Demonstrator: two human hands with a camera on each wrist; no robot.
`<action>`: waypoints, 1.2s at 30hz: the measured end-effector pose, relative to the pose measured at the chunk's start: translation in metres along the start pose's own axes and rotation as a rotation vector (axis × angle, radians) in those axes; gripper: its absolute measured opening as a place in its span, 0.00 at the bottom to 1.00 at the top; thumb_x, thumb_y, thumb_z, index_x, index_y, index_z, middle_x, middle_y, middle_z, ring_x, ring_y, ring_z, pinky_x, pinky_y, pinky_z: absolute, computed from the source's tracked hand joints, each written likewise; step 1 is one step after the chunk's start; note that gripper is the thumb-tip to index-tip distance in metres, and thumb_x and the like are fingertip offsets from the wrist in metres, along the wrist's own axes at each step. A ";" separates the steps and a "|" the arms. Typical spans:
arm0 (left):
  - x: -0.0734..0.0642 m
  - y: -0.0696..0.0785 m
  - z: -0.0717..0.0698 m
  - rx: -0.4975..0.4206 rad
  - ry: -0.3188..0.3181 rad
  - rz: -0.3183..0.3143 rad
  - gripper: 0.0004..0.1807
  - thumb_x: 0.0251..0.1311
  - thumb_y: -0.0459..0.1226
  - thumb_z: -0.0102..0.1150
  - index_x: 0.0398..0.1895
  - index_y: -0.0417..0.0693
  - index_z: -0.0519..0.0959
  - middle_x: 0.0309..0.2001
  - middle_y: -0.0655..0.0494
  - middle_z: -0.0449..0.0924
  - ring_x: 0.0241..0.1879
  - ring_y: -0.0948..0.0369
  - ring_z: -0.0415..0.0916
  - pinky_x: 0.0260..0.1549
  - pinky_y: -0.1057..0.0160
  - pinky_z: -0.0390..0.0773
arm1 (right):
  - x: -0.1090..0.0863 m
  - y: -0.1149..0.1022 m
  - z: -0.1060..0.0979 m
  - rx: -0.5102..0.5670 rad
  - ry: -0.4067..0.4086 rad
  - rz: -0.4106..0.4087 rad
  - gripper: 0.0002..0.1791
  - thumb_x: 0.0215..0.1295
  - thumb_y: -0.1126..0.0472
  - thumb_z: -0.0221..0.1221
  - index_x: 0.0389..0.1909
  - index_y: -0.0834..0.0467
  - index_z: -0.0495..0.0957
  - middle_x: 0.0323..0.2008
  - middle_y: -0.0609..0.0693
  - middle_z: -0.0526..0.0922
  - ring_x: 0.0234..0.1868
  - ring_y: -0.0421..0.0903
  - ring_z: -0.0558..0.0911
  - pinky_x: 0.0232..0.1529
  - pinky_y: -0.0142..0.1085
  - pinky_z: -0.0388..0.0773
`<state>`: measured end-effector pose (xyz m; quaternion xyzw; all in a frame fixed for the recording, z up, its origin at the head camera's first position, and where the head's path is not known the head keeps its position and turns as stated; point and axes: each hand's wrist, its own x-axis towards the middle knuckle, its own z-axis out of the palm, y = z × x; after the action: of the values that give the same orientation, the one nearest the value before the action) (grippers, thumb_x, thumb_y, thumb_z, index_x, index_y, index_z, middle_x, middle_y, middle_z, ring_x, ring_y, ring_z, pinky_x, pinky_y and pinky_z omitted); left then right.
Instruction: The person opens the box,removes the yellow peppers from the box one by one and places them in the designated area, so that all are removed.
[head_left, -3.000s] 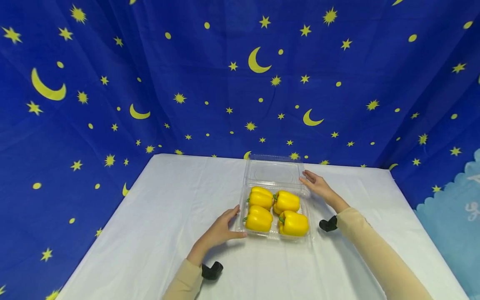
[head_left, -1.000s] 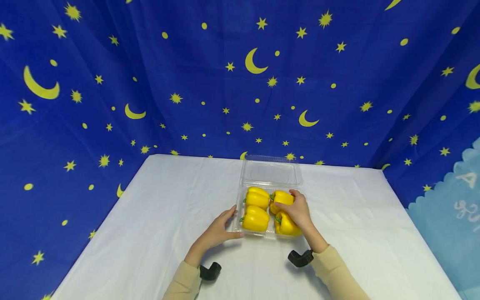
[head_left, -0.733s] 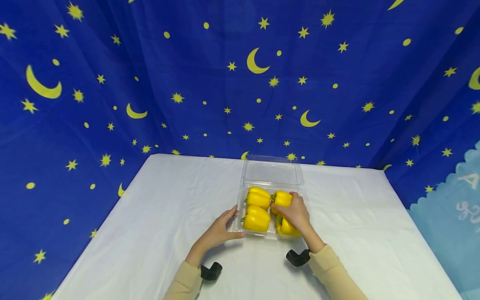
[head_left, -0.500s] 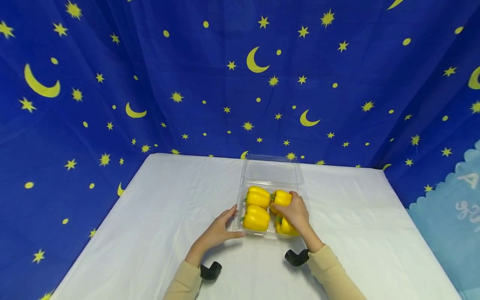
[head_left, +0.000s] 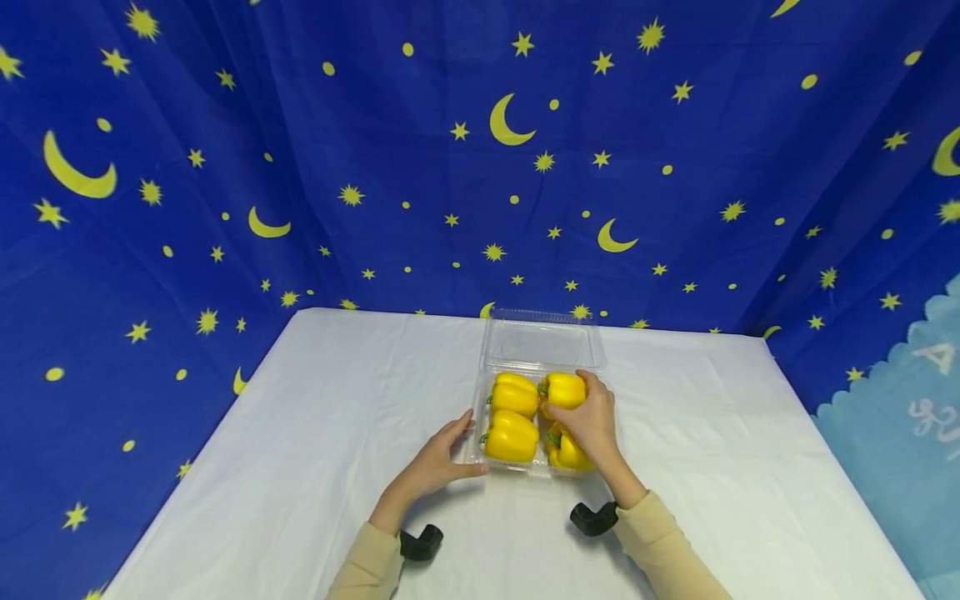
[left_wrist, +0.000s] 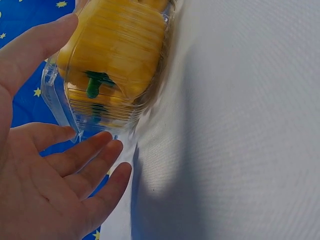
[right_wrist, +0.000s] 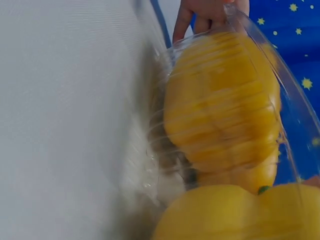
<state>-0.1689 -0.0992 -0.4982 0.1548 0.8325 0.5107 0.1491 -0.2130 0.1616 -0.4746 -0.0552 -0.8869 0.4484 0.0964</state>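
Several yellow bell peppers sit in a clear plastic clamshell container (head_left: pixel 542 473). My right hand (head_left: pixel 596 421) grips the far right yellow bell pepper (head_left: pixel 562 392), thumb at its near side and fingers at its far right. The near right pepper (head_left: pixel 567 450) is partly hidden under this hand. On the left lie the far left pepper (head_left: pixel 514 395) and the near left pepper (head_left: pixel 512 437). My left hand (head_left: pixel 438 457) is spread at the container's left side, its fingers fairly straight and the thumb by the front corner. In the left wrist view a green stem (left_wrist: pixel 95 85) shows through the ribbed wall.
The container's lid (head_left: pixel 543 343) lies folded back toward the rear edge of the white-covered table (head_left: pixel 375 383). A blue curtain (head_left: pixel 420 167) with stars and moons stands behind and to the left. Light blue fabric (head_left: pixel 900 433) hangs at the right.
My right hand came from the lid's right edge to the far right pepper and took hold of it. Since half a second ago that pepper has shifted slightly up and back. The left hand stays put.
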 end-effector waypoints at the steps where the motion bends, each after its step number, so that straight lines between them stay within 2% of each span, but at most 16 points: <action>1: 0.000 0.000 0.000 -0.001 -0.001 0.002 0.52 0.52 0.44 0.69 0.75 0.43 0.48 0.71 0.42 0.59 0.70 0.45 0.59 0.69 0.47 0.62 | 0.000 0.000 -0.002 0.010 0.013 -0.003 0.46 0.42 0.55 0.72 0.63 0.64 0.65 0.56 0.64 0.74 0.52 0.57 0.69 0.50 0.47 0.74; 6: 0.001 0.001 0.002 -0.010 -0.002 0.014 0.52 0.52 0.44 0.70 0.75 0.43 0.49 0.70 0.41 0.59 0.69 0.44 0.59 0.69 0.47 0.62 | 0.000 -0.003 -0.013 0.059 0.072 -0.034 0.44 0.42 0.56 0.72 0.62 0.64 0.66 0.55 0.64 0.75 0.49 0.56 0.68 0.45 0.44 0.72; 17: 0.000 0.000 0.003 -0.001 0.007 0.028 0.52 0.51 0.45 0.70 0.75 0.42 0.49 0.70 0.41 0.60 0.68 0.44 0.60 0.68 0.46 0.63 | 0.002 -0.014 -0.033 0.066 0.109 -0.065 0.43 0.44 0.57 0.72 0.62 0.63 0.66 0.59 0.63 0.70 0.54 0.57 0.65 0.51 0.48 0.69; 25: 0.003 -0.004 0.005 0.016 0.015 0.005 0.53 0.51 0.46 0.70 0.75 0.44 0.49 0.70 0.42 0.61 0.68 0.45 0.61 0.68 0.46 0.63 | 0.004 -0.020 -0.048 0.049 0.138 -0.078 0.42 0.43 0.57 0.73 0.62 0.62 0.67 0.58 0.63 0.71 0.54 0.57 0.65 0.50 0.47 0.66; 36: 0.001 -0.003 0.002 -0.008 0.030 0.022 0.53 0.49 0.45 0.72 0.74 0.42 0.51 0.68 0.40 0.62 0.67 0.44 0.62 0.68 0.46 0.63 | 0.004 -0.028 -0.065 0.075 0.199 -0.120 0.41 0.43 0.61 0.72 0.61 0.65 0.68 0.58 0.65 0.72 0.54 0.59 0.65 0.49 0.45 0.63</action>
<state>-0.1693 -0.0978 -0.5018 0.1556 0.8307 0.5181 0.1315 -0.2031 0.1972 -0.4137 -0.0426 -0.8572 0.4670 0.2128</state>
